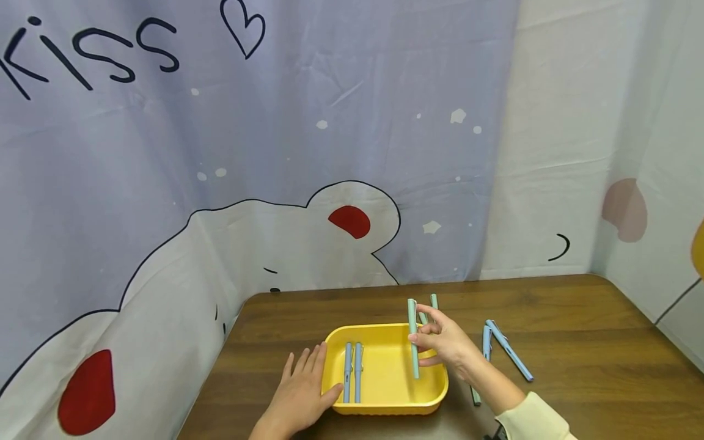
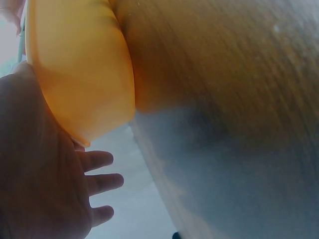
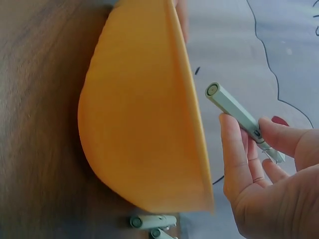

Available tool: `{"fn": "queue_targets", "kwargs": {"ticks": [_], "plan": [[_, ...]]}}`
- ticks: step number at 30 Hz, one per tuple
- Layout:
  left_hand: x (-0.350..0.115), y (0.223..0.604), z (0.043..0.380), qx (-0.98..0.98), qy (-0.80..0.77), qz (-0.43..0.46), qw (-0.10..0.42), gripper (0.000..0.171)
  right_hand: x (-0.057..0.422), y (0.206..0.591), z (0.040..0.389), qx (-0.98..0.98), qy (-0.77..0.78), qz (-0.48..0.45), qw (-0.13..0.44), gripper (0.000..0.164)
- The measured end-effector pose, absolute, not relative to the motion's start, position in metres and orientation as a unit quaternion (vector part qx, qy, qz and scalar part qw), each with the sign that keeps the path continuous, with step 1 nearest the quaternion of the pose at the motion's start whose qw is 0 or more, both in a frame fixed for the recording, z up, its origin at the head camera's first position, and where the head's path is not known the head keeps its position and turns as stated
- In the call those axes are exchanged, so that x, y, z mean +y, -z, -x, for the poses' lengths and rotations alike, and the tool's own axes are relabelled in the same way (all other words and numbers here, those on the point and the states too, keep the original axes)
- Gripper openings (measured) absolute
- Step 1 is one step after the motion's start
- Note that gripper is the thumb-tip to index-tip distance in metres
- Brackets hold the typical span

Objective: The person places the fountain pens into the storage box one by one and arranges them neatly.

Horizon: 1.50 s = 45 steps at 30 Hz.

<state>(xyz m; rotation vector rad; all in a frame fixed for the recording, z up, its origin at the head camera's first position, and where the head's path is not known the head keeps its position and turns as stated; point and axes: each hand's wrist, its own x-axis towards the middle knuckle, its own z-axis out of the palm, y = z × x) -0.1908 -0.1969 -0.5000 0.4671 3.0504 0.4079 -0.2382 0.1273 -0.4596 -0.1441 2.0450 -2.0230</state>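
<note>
My right hand (image 1: 448,345) pinches a light green pen (image 1: 413,345) between thumb and fingers, holding it nearly upright above the right side of a yellow plastic tray (image 1: 385,408). The right wrist view shows the same green pen (image 3: 237,112) with its round end pointing away from the palm. Inside the tray, toward its left, two blue pens (image 1: 348,376) lie side by side, their clips showing. My left hand (image 1: 301,391) rests against the tray's left rim with fingers extended and thumb at the front left edge. In the left wrist view, those fingers (image 2: 102,181) are straight.
Right of the tray, two blue pens (image 1: 511,351) lie on the wooden table (image 1: 577,330), their upper ends close together. More green pens (image 1: 434,301) lie behind my right hand, and another green pen's end (image 1: 475,396) shows under my forearm. A printed curtain (image 1: 418,153) hangs behind the table.
</note>
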Motion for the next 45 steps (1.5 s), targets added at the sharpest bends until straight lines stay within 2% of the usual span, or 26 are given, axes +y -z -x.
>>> {"fn": "queue_targets", "kwargs": {"ticks": [10, 22, 45], "plan": [[-0.197, 0.501, 0.191, 0.981, -0.121, -0.152, -0.001, 0.088, 0.110, 0.466, 0.237, 0.715, 0.685, 0.036, 0.135, 0.070], [-0.196, 0.502, 0.191, 0.981, -0.121, -0.151, -0.010, 0.087, 0.094, 0.474, 0.235, 0.712, 0.685, 0.027, 0.152, 0.074], [-0.196, 0.503, 0.191, 0.983, -0.112, -0.144, -0.007, 0.088, 0.061, 0.497, 0.232, 0.716, 0.674, 0.021, 0.184, 0.072]]}}
